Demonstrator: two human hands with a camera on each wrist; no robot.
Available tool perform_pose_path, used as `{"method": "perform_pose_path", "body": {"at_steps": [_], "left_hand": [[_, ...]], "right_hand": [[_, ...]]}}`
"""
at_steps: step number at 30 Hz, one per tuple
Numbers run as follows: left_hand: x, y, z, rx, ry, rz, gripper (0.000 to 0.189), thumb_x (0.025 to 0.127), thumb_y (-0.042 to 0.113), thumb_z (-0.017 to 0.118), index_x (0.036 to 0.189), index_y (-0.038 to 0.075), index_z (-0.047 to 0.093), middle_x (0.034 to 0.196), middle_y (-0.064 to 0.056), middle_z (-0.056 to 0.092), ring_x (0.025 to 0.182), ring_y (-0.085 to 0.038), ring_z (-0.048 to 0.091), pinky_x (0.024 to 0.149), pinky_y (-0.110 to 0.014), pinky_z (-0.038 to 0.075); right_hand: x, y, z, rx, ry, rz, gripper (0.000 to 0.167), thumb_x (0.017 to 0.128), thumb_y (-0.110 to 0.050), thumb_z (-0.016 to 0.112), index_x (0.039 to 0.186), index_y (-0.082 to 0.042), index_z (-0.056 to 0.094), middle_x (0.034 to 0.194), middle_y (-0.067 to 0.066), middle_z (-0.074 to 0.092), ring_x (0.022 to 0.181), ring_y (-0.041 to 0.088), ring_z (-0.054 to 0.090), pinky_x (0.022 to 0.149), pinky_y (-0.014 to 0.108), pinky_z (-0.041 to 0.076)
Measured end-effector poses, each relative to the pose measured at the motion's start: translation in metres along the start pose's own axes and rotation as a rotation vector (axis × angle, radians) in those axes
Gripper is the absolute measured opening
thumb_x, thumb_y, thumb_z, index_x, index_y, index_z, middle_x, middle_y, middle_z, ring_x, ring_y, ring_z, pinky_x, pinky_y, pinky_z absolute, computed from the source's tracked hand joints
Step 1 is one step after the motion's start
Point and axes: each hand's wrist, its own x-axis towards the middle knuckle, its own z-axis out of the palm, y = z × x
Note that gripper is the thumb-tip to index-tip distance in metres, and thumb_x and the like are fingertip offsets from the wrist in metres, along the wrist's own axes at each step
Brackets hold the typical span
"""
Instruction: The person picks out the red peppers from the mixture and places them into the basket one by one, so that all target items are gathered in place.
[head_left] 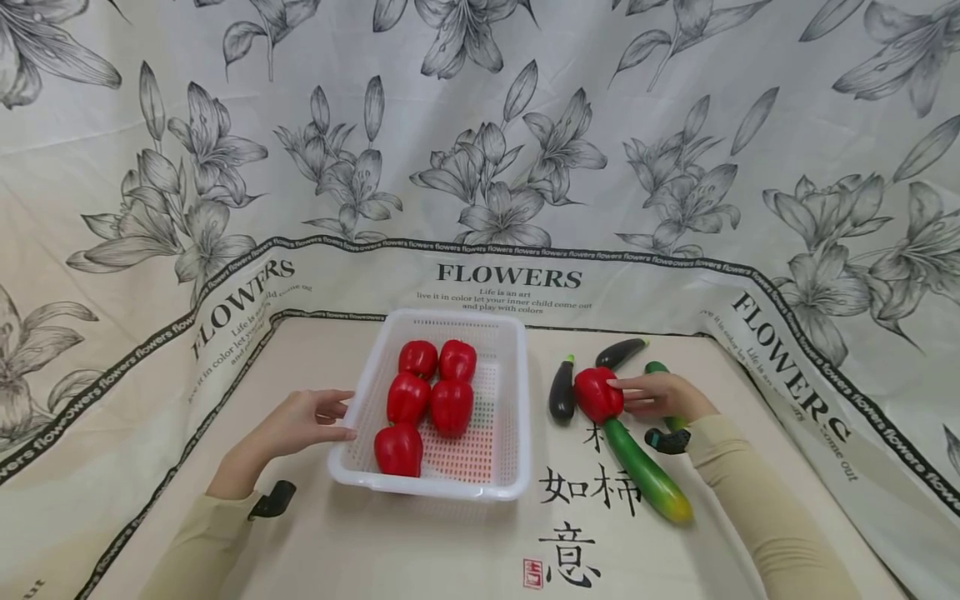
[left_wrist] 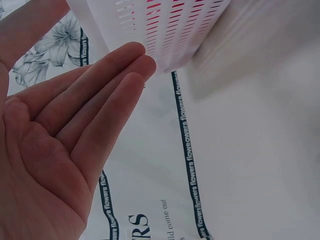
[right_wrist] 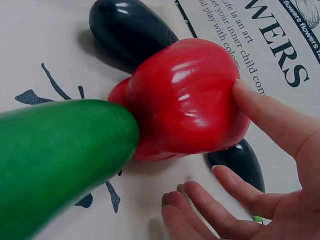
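My right hand [head_left: 660,393] is at a red bell pepper [head_left: 597,393] on the right side of the table. In the right wrist view, one digit touches the side of the pepper [right_wrist: 187,100], while the other fingers are spread apart below it. A green cucumber [head_left: 648,473] with a yellow end lies against the pepper. Two dark eggplants, one to the left [head_left: 561,392] and one behind [head_left: 621,353], lie close by. Fingers extended, my left hand [head_left: 303,421] is at the left side of a white plastic basket [head_left: 429,483], fingertips right at its wall [left_wrist: 165,30].
Several red bell peppers [head_left: 452,408] lie in the basket, mostly on its left side. Another green vegetable [head_left: 656,367] is partly hidden behind my right hand. Black characters [head_left: 570,554] mark the cloth in front. Flower-printed fabric [head_left: 502,183] rises around the table.
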Motion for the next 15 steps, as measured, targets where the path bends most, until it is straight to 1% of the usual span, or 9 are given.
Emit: {"method": "perform_pose_path", "body": {"at_steps": [3, 7, 10, 12, 15], "left_hand": [[0.0, 0.001, 0.0, 0.008, 0.002, 0.005, 0.069, 0.076, 0.034, 0.079, 0.129, -0.003, 0.054, 0.105, -0.014, 0.07, 0.095, -0.027, 0.068, 0.081, -0.04, 0.058], [0.0, 0.0, 0.001, 0.012, 0.006, 0.006, 0.07, 0.076, 0.035, 0.079, 0.129, -0.003, 0.055, 0.105, -0.014, 0.07, 0.096, -0.026, 0.068, 0.082, -0.041, 0.057], [0.0, 0.0, 0.001, 0.006, 0.005, 0.003, 0.071, 0.075, 0.036, 0.079, 0.129, -0.003, 0.055, 0.105, -0.014, 0.07, 0.096, -0.026, 0.068, 0.082, -0.04, 0.057], [0.001, 0.0, 0.0, 0.003, 0.002, 0.001, 0.071, 0.075, 0.037, 0.079, 0.129, -0.003, 0.054, 0.105, -0.013, 0.07, 0.096, -0.026, 0.068, 0.081, -0.04, 0.057], [0.001, 0.001, 0.0, -0.004, -0.002, 0.002, 0.07, 0.076, 0.036, 0.079, 0.129, -0.003, 0.055, 0.105, -0.014, 0.07, 0.095, -0.026, 0.068, 0.08, -0.04, 0.058]], "right_hand": [[0.0, -0.003, 0.004, -0.017, -0.011, -0.014, 0.074, 0.087, -0.04, 0.066, 0.139, 0.005, 0.041, 0.136, 0.024, 0.048, 0.119, 0.034, 0.052, 0.103, 0.047, 0.044], [0.006, -0.01, 0.009, -0.01, -0.014, 0.002, 0.077, 0.088, -0.041, 0.065, 0.141, 0.007, 0.036, 0.14, 0.027, 0.04, 0.122, 0.034, 0.046, 0.104, 0.045, 0.044], [0.019, -0.01, 0.008, 0.008, -0.007, 0.033, 0.087, 0.083, -0.043, 0.07, 0.142, 0.009, 0.031, 0.139, 0.027, 0.036, 0.12, 0.033, 0.046, 0.1, 0.041, 0.047], [0.029, -0.007, 0.004, 0.006, -0.007, 0.038, 0.092, 0.08, -0.045, 0.073, 0.142, 0.008, 0.031, 0.14, 0.027, 0.036, 0.121, 0.035, 0.046, 0.098, 0.04, 0.05], [0.037, -0.006, 0.002, -0.005, -0.029, 0.035, 0.098, 0.077, -0.048, 0.075, 0.143, 0.007, 0.029, 0.142, 0.028, 0.034, 0.124, 0.039, 0.045, 0.097, 0.041, 0.05]]}}
